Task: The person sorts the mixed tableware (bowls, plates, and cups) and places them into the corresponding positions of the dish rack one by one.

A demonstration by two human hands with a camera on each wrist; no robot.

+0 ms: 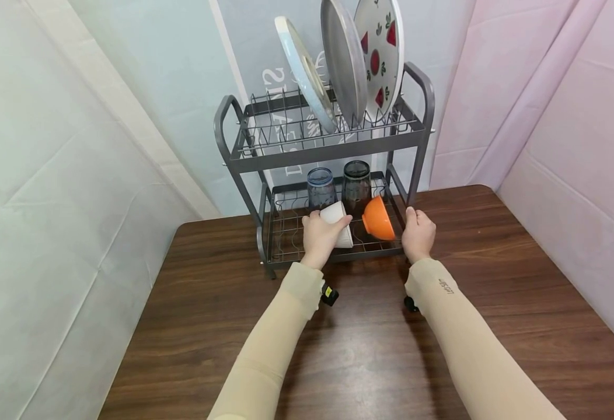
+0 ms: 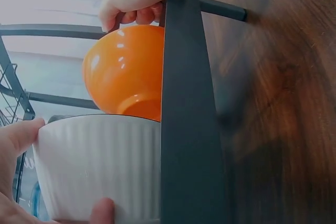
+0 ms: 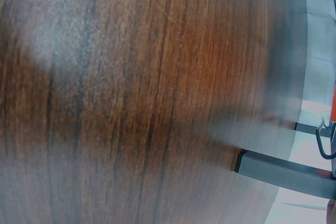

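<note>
My left hand [image 1: 320, 234] grips a white ribbed bowl [image 2: 100, 166], which leans on its side on the lower shelf of a dark grey two-tier dish rack [image 1: 328, 153]. Thumb and fingers lie on the bowl's outer wall. To its right an orange bowl [image 1: 378, 219] stands tilted on the same shelf. My right hand [image 1: 418, 233] holds the front right corner of the rack, its fingers curled behind the orange bowl in the left wrist view. The right wrist view shows mostly table and a rack foot [image 3: 283, 171], without that hand's grip.
Behind the bowls stand a blue glass [image 1: 321, 188] and a dark glass [image 1: 356, 185], upside down. Upright on the upper shelf are a light blue-rimmed plate [image 1: 304, 73], a grey plate [image 1: 344, 61] and a patterned plate [image 1: 380, 58]. The rack stands on a brown wooden table [image 1: 359, 350].
</note>
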